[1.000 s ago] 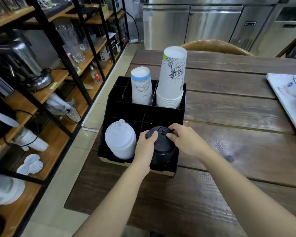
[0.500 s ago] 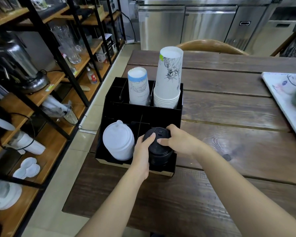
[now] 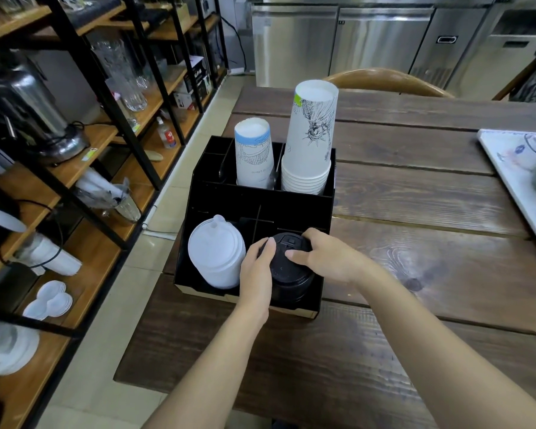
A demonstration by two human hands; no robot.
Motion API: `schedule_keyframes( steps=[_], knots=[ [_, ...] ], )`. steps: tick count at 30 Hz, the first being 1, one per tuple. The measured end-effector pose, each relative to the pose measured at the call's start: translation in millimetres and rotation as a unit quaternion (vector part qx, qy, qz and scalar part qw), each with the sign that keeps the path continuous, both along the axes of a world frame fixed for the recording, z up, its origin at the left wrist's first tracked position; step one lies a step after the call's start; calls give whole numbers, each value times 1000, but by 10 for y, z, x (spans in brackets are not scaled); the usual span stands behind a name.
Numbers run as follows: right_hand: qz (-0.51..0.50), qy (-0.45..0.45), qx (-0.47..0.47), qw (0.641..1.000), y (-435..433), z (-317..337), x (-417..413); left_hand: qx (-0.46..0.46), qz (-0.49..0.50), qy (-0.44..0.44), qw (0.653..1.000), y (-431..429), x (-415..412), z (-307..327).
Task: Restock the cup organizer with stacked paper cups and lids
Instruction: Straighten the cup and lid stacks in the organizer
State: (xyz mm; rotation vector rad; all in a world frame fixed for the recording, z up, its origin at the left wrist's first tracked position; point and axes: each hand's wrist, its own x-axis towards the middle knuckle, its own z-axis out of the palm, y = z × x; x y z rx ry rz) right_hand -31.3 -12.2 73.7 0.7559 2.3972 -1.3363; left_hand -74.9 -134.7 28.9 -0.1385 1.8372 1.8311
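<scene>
A boxy black organizer (image 3: 254, 202) sits on the grained wooden counter (image 3: 415, 196), with tapered paper cups (image 3: 310, 144) far and domed white lids (image 3: 215, 252) near left. Both hands, left (image 3: 256, 274) and right (image 3: 328, 258), curl around glossy black lids (image 3: 287, 267) in the near right compartment.

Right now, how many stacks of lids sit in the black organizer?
2: white plastic lid stack front left, black plastic lid stack front right, between both hands. Others may be hidden.
</scene>
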Motion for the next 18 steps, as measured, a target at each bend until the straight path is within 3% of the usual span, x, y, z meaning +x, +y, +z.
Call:
schedule_keyframes(
  steps=[3, 9, 13, 16, 18],
  knots=[
    [18, 24, 57, 998, 33, 27, -15, -16, 14, 34, 999, 6, -4, 37],
    [9, 51, 65, 997, 75, 89, -23, -46, -13, 86, 995, 5, -1, 133],
    [-18, 123, 84, 989, 32, 179, -65, -67, -20, 183, 981, -68, 49, 299],
    [-15, 176, 84, 981, -19, 284, -169, -63, 34, 274, 959, -209, 43, 451],
    [16, 185, 81, 979, -73, 340, -296, -58, 116, 284, 950, -336, -57, 471]
  ],
)
